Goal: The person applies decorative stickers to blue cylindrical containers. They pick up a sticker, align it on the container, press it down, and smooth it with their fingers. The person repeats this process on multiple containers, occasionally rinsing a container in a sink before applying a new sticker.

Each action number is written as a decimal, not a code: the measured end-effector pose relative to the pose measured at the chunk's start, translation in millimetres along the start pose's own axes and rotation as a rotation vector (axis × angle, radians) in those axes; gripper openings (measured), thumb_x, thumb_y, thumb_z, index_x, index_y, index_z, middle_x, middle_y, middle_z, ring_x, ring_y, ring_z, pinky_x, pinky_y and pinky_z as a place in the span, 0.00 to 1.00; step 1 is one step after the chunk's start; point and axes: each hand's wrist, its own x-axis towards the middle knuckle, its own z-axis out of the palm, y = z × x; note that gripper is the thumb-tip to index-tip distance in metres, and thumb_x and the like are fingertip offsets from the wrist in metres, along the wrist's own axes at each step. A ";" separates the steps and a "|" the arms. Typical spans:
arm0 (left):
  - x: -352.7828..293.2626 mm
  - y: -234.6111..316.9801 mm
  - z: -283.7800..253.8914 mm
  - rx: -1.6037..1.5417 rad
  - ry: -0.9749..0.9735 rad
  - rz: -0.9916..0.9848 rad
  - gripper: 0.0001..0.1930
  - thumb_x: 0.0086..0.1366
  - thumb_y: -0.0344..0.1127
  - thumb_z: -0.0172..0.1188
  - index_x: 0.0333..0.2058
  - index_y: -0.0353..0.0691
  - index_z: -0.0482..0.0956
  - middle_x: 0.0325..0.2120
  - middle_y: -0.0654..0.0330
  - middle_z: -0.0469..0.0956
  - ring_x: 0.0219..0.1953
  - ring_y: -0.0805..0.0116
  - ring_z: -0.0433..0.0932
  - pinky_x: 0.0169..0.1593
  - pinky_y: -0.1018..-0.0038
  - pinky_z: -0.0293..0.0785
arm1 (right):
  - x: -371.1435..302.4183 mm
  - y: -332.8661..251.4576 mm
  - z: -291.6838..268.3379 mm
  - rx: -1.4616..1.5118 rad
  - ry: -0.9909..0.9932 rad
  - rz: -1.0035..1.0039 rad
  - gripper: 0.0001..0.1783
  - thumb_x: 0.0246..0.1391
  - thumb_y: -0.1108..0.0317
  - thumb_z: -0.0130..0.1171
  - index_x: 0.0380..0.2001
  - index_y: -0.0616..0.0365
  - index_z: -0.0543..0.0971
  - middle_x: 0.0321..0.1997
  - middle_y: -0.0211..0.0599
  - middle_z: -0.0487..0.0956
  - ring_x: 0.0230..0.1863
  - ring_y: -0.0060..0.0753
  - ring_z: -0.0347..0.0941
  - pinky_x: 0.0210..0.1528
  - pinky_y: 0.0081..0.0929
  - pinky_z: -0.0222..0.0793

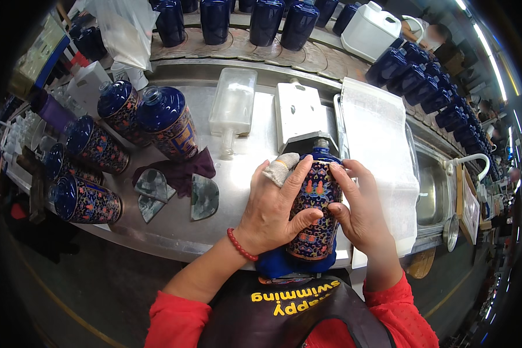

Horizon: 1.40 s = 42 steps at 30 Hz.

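Wearing dark apron and red sleeves at the front edge of a steel tabletop. Holding a patterned blue bottle between both hands at that edge, right of its middle, neck toward the back edge, base against blue cloth; cannot tell whether upright or tilted. Laying left hand along one side, wrapped finger near the shoulder, forefinger on the shoulder and thumb on the front, well parted. Pressing right hand to the opposite side, forefinger and thumb likewise spread on the front, close to paper toward the right end. Left of left hand, toward the front edge, green stone pieces by a purple cloth; toward the left end, five more patterned bottles. Along the back edge, a clear bottle with neck toward the front edge, beside a white block; beyond, blue bottles on a conveyor. Past the right end, a sink.
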 end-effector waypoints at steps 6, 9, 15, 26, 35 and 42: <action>-3.6 -0.2 4.3 0.009 0.001 0.005 0.48 0.68 0.70 0.51 0.69 0.31 0.61 0.59 0.40 0.70 0.63 0.41 0.66 0.69 0.49 0.53 | -0.4 0.9 -0.3 0.009 -0.007 -0.003 0.35 0.55 0.66 0.69 0.66 0.53 0.72 0.66 0.54 0.66 0.62 0.55 0.67 0.64 0.45 0.68; -4.6 -0.6 7.1 -0.092 0.038 -0.025 0.51 0.68 0.72 0.48 0.72 0.31 0.55 0.57 0.41 0.73 0.67 0.42 0.61 0.70 0.42 0.46 | -1.3 3.2 -0.7 0.073 -0.010 0.005 0.36 0.57 0.65 0.68 0.68 0.55 0.70 0.66 0.54 0.66 0.63 0.55 0.66 0.64 0.44 0.67; -5.1 7.7 3.4 0.090 -0.077 -0.010 0.55 0.67 0.77 0.41 0.73 0.29 0.51 0.54 0.43 0.76 0.73 0.45 0.51 0.71 0.38 0.35 | -2.6 8.7 1.6 0.067 0.009 -0.038 0.38 0.63 0.58 0.63 0.71 0.62 0.64 0.68 0.54 0.65 0.65 0.55 0.65 0.66 0.44 0.66; -1.5 5.0 5.4 -0.051 -0.022 -0.049 0.53 0.69 0.76 0.39 0.72 0.30 0.55 0.62 0.40 0.70 0.73 0.38 0.51 0.74 0.46 0.34 | -5.1 10.8 4.0 0.071 0.018 -0.041 0.39 0.64 0.56 0.62 0.71 0.65 0.63 0.70 0.54 0.64 0.66 0.55 0.64 0.68 0.44 0.64; 2.6 10.5 7.6 0.212 -0.074 0.025 0.48 0.68 0.77 0.40 0.69 0.39 0.67 0.60 0.50 0.74 0.69 0.46 0.57 0.73 0.44 0.31 | -4.3 10.2 2.1 0.028 0.002 -0.032 0.36 0.62 0.59 0.64 0.69 0.60 0.68 0.69 0.53 0.64 0.61 0.52 0.67 0.62 0.42 0.70; 3.5 13.9 6.3 0.221 -0.079 0.015 0.48 0.68 0.76 0.40 0.68 0.39 0.69 0.62 0.47 0.72 0.69 0.46 0.57 0.73 0.43 0.32 | -6.3 11.9 4.1 0.091 0.008 0.004 0.36 0.62 0.58 0.63 0.69 0.62 0.67 0.68 0.55 0.64 0.63 0.54 0.67 0.64 0.44 0.68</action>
